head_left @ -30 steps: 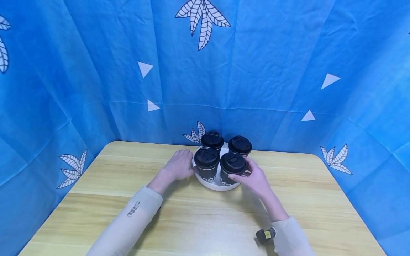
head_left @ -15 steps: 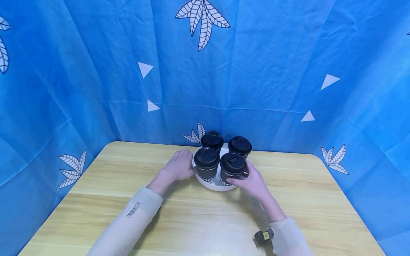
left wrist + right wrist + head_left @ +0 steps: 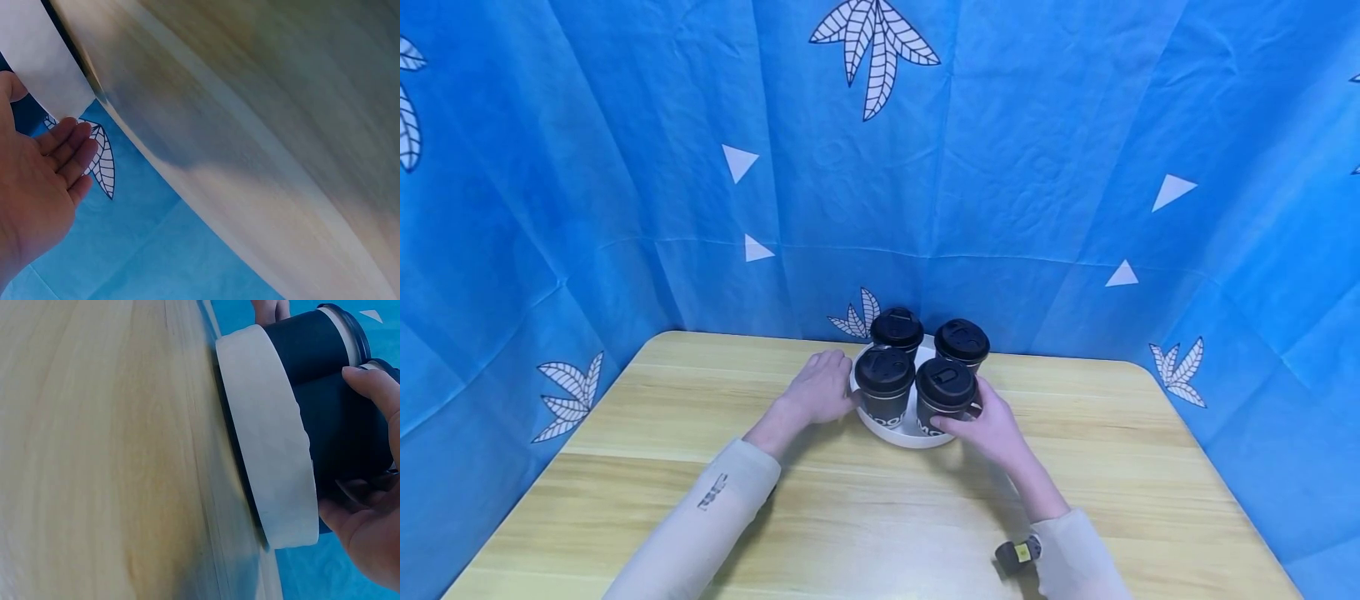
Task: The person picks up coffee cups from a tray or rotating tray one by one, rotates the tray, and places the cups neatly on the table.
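Several dark paper cups with black lids stand upright in a round white tray (image 3: pixel 917 442) near the table's back edge. My right hand (image 3: pixel 995 421) grips the front right cup (image 3: pixel 945 390), its thumb on the near side and fingers around the far right side. In the right wrist view, this cup (image 3: pixel 340 425) stands inside the tray wall (image 3: pixel 269 437). My left hand (image 3: pixel 820 387) rests at the tray's left side, beside the front left cup (image 3: pixel 884 385). The left wrist view shows its fingers (image 3: pixel 78 156) fairly straight, fingertips at the tray rim.
Behind the front pair are a back left cup (image 3: pixel 897 327) and a back right cup (image 3: pixel 962 340). A blue patterned cloth (image 3: pixel 1037 167) hangs around the wooden table (image 3: pixel 865 517). A small dark device (image 3: pixel 1018 553) sits by the right sleeve.
My right hand has slid slightly down the front right cup, its thumb now lower on the side. The left hand, tray and other cups look unmoved.
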Demonstrator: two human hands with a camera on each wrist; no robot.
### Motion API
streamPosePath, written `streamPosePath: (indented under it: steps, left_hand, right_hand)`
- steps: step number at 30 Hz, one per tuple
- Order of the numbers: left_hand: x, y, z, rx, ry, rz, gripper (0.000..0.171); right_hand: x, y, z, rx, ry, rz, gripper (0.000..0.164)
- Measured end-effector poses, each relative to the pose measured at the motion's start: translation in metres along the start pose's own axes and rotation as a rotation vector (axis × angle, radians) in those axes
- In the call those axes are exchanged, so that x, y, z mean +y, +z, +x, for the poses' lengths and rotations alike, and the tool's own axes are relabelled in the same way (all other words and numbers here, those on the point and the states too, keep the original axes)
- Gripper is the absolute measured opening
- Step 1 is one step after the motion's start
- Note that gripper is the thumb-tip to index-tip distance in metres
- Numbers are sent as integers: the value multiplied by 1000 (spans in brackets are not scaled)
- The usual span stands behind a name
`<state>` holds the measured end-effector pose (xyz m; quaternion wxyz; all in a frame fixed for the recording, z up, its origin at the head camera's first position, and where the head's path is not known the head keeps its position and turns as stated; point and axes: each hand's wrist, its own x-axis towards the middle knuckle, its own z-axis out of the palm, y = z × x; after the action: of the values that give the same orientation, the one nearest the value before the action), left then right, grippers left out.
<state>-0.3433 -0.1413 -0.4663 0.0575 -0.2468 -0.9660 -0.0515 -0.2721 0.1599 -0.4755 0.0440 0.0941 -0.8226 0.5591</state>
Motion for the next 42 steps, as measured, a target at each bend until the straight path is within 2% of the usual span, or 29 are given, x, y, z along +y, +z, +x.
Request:
streamPosePath:
  steps: [13,28,42]
  left_hand:
    - [0,0,1,1,0,0,37]
    - [-1,2,1,-2,-6,1,36]
    - [-1,3,2,0,-9,6,38]
  right_hand:
    - [-4,-2,-1,27,-18,-17,73]
    - [-8,-11,-1,33,-70,-26,79]
    - [-13,-19,-1,60,-105,-47,73]
